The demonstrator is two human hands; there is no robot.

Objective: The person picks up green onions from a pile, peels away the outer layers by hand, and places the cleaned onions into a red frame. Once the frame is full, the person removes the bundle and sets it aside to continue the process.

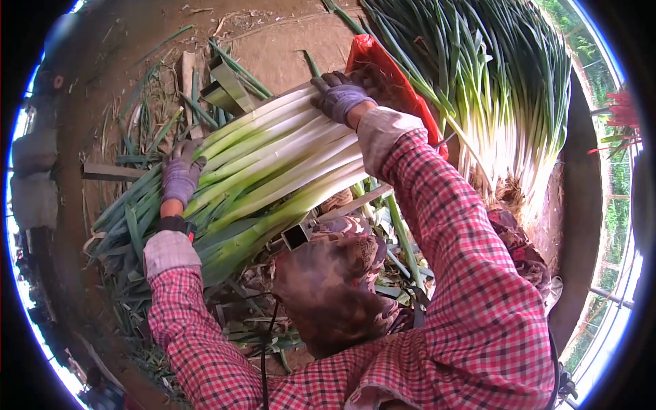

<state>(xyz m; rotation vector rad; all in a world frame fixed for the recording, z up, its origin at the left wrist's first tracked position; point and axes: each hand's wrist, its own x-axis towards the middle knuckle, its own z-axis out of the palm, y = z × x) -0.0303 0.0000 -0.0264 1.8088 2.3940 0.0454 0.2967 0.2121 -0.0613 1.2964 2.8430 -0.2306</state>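
Note:
A thick bundle of long green onions point(287, 154) lies across a metal frame point(296, 237) in front of me, white ends to the right and green leaves to the left. My left hand point(180, 172), in a grey-purple glove, lies open on the green leaves, thumb apart from the fingers. My right hand point(339, 98), gloved alike, rests on the white stalks near their root ends with its fingers stretched out and apart. Just beyond it stands a red plastic sheet or container point(396, 78). The undersides of both hands are hidden.
A large heap of green onions point(495, 96) lies at the upper right, roots toward me. Upright metal plates point(229, 85) stand behind the bundle, and a bar point(113, 171) juts out at left. Leaf scraps point(147, 126) litter the earth floor point(287, 44).

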